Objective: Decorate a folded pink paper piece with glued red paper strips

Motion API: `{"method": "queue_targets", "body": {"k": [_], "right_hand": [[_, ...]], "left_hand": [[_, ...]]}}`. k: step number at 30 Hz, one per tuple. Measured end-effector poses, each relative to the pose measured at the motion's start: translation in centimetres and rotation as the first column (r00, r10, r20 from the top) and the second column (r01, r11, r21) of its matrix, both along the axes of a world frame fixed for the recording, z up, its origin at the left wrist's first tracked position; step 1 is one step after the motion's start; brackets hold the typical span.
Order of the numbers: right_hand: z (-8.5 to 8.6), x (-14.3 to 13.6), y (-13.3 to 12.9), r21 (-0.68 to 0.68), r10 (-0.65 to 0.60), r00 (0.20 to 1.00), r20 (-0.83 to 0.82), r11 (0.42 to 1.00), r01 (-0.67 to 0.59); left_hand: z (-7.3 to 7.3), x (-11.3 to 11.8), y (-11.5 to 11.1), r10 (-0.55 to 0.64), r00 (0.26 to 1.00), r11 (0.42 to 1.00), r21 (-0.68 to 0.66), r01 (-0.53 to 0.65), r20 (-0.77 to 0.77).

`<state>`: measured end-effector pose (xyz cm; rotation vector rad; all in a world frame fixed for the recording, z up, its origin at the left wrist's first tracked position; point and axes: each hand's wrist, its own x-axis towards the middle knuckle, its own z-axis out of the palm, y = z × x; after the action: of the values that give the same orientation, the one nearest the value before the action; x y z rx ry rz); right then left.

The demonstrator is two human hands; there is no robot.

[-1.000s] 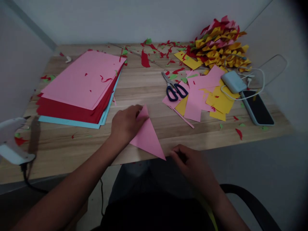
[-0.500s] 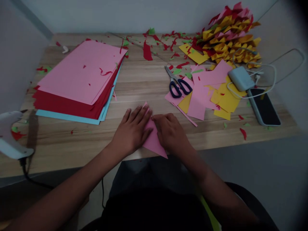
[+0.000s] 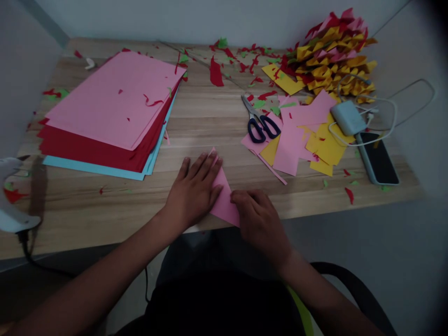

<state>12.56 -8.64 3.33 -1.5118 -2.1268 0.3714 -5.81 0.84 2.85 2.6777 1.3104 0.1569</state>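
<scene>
A small piece of pink paper (image 3: 226, 203), folded into a triangle, lies at the table's front edge. My left hand (image 3: 192, 186) rests flat over its left side with fingers outstretched, hiding part of it. Curled together, the fingers of my right hand (image 3: 261, 217) touch the slanting right edge near the lower corner; whether they pinch the paper or only press it is hard to see. Scissors (image 3: 257, 122) with dark blue handles lie farther back to the right, partly on cut pink pieces (image 3: 289, 144) and yellow pieces (image 3: 336, 147).
To the left is a stack of pink sheets (image 3: 115, 98) over red and blue ones. A glue gun (image 3: 16, 200) stands at the left edge. A pink-and-yellow folded-paper piece (image 3: 336, 56), a white device (image 3: 348, 116) with a cable and a phone (image 3: 378, 158) occupy the right. Scraps (image 3: 216, 72) litter the back.
My right hand has slid down along the paper's right edge toward the lower corner, baring more of that edge. My left hand stays flat on the paper. The view has shifted slightly.
</scene>
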Motion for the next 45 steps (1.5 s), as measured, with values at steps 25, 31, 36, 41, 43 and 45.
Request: {"method": "queue_targets", "body": {"k": [25,31,36,41,43,45], "right_hand": [[2.3,2.2,1.8,0.075,-0.135,0.963,-0.232,0.985,0.156],[-0.5,0.4,7.3,0.021,0.042,0.999,-0.017,0.999,-0.042],[-0.8,-0.2,9.0,0.048,0.033,0.998,0.056,0.998,-0.036],[-1.1,-0.6,10.8,0.077,-0.001,0.996,0.093,0.997,-0.006],[-1.4,-0.9,11.6,0.091,-0.020,0.992,0.122,0.996,0.009],[-1.8,-1.1,12.4,0.105,-0.033,0.991,0.131,0.994,0.019]], "left_hand": [[1.4,0.7,-3.0,-0.050,0.997,0.996,0.080,0.045,0.056],[-0.1,0.2,-4.7,-0.060,0.990,0.998,0.039,0.055,0.131],[-0.1,0.0,-4.5,-0.056,0.987,0.998,0.017,0.054,0.152],[0.0,0.2,-4.5,-0.054,0.987,0.998,0.028,0.050,0.152],[-0.1,0.3,-4.5,-0.051,0.988,0.998,0.029,0.047,0.149],[-0.2,0.2,-4.4,-0.062,0.987,0.998,0.029,0.059,0.145]]}}
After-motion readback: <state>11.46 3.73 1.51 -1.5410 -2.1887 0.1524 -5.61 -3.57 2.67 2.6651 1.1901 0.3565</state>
